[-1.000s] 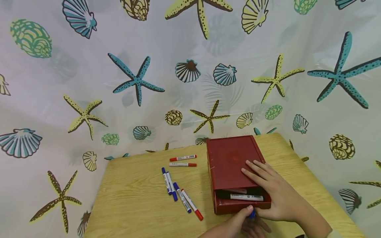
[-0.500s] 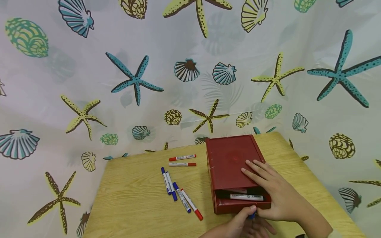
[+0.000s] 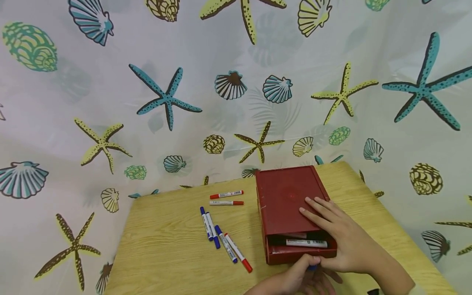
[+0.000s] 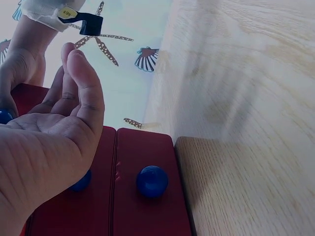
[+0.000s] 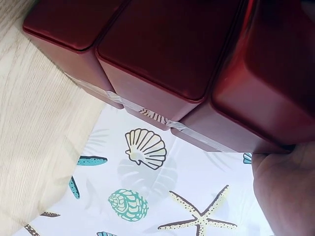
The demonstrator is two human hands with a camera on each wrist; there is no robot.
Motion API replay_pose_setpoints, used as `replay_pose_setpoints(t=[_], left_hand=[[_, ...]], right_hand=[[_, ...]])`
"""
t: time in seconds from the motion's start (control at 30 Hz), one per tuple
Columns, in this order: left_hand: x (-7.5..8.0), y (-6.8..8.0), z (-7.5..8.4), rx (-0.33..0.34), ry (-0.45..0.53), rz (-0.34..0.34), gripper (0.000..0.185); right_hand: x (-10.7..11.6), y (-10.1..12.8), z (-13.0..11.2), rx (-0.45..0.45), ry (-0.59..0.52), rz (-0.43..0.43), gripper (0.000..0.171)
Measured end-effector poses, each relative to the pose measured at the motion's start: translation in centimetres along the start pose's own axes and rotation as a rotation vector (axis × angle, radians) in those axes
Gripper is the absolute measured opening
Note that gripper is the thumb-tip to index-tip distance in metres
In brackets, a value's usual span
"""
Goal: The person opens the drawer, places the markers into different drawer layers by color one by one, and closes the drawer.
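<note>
Now | left hand [image 3: 295,278] covers more of blue knob [image 3: 312,267] | right hand [image 3: 344,235] unmoved

Right hand [image 3: 337,235], bare; behind its wrist, a whitish sleeve cuff [image 4: 40,12] and a black, square-ended fitting [image 4: 91,24] with a yellow label [image 4: 68,13] bearing dark characters. Left hand [image 4: 69,128], likewise bare.

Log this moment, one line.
left hand: at blue knob; right hand: on red box; drawer: ajar, markers inside; loose markers: on table
</note>
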State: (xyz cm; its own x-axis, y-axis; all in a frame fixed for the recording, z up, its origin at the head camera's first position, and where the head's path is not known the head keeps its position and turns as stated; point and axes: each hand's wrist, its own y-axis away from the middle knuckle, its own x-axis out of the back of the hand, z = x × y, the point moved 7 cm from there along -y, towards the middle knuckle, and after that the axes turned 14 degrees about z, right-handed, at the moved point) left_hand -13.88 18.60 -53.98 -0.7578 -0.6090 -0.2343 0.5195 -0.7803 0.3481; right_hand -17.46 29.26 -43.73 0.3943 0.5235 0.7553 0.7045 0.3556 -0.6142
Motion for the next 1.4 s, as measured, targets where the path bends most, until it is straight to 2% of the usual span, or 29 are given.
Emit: replay_pose_setpoints(t=[0.27, 0.73, 1.0, 1.23, 1.4], left_hand=[[0.4, -0.2, 0.3, -0.028, -0.009, -0.017, 0.088], [2.9, -1.4, 1.2, -0.091, -0.058, 0.102, 0.086], [3.2, -1.4, 1.4, -0.039, -0.014, 0.085, 0.088], [3.2, -1.3, 1.4, 0.022, 0.125, 0.091, 0.079], [3.2, -1.1, 1.6, 0.023, 0.132, 0.08, 0.08]], right_hand=[[0.0, 0.0, 0.1, -0.027, 0.003, -0.015, 0.109], [-0.2, -0.3, -0.2, 0.005, 0.006, 0.046, 0.089], [-0.1, -0.5, -0.4, 0.018, 0.008, 0.084, 0.084], [-0.2, -0.2, -0.1, -0.002, 0.002, 0.1, 0.085], [-0.1, -0.1, -0.1, -0.001, 0.017, 0.108, 0.085]])
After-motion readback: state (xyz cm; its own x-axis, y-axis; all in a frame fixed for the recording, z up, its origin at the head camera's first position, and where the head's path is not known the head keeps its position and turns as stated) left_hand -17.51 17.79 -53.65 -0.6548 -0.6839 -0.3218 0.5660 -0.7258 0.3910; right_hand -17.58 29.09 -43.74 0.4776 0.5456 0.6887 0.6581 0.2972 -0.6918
